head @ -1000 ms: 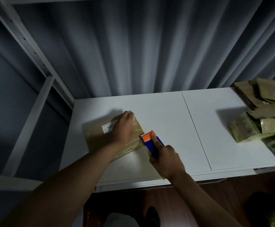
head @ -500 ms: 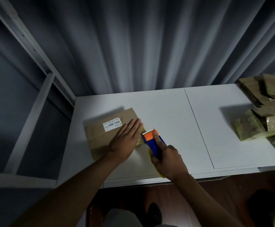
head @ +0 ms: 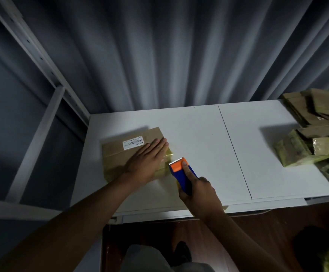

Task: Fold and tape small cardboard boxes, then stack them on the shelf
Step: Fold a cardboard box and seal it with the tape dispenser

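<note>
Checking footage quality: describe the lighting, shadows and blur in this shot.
Head view: dim room, light pooled on the white table; the flat brown cardboard box casts a dark shadow up-left; the pile of taped boxes at right is blurred; wide-angle bends the shelf frame.

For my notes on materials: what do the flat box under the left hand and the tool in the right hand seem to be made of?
Box: brown cardboard, matte, with a white printed label; glossy clear tape shines at its right edge. Tape dispenser: apparently hard plastic, smooth blue body, orange head with a toothed edge.
</note>
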